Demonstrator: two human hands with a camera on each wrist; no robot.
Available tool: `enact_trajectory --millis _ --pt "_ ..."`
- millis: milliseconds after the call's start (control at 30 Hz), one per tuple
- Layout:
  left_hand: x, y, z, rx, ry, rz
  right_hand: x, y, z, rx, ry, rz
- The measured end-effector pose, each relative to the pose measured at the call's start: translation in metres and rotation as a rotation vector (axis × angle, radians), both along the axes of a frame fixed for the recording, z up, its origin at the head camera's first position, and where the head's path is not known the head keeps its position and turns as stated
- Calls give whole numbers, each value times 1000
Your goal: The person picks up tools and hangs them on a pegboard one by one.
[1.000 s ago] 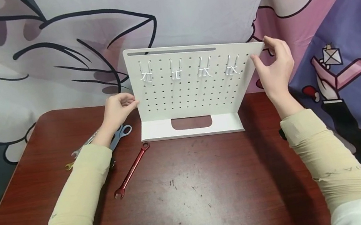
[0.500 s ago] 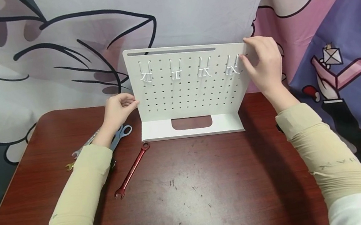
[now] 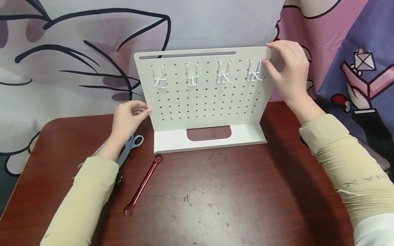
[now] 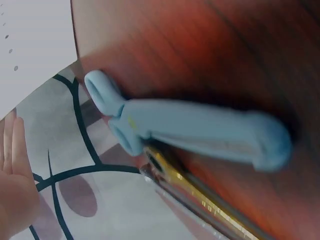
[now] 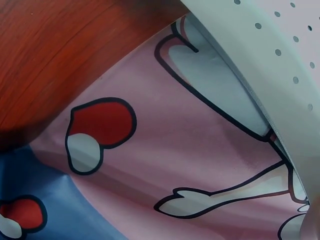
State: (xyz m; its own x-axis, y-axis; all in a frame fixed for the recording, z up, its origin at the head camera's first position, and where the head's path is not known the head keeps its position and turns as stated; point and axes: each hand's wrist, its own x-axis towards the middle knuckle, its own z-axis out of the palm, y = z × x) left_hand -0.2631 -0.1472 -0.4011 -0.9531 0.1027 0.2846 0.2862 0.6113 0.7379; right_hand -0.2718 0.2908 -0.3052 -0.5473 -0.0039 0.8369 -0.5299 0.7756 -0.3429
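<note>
A white pegboard stand (image 3: 205, 104) stands upright at the back of the table, with several white wire hooks (image 3: 192, 80) in a row near its top. My left hand (image 3: 125, 121) pinches the board's left edge about halfway up. At the upper right corner, my right hand (image 3: 291, 70) holds the board between thumb and fingers, covering that corner. Beside my left wrist lie blue-handled scissors (image 4: 195, 122) and a gold wrench (image 4: 207, 197), with a silver wrench (image 4: 187, 205) alongside. My left forearm hides much of these tools in the head view.
In front of the stand's left end, a red combination wrench (image 3: 143, 185) lies slanted on the dark wooden table (image 3: 210, 210). A cartoon-printed cloth (image 3: 217, 5) hangs right behind the table and continues round the right side.
My right hand has shifted left from the outer edge of the upper right corner onto the corner itself. The left hand and the stand have stayed in place.
</note>
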Motion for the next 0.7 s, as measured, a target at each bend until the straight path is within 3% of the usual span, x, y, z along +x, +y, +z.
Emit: enact_trajectory --millis 333,700 --pt "22 -16 -3 -66 -35 -62 0 0 -1 -12 -8 -4" --pt "61 -34 -12 -118 -162 -178 -1 0 0 -16 6 6"
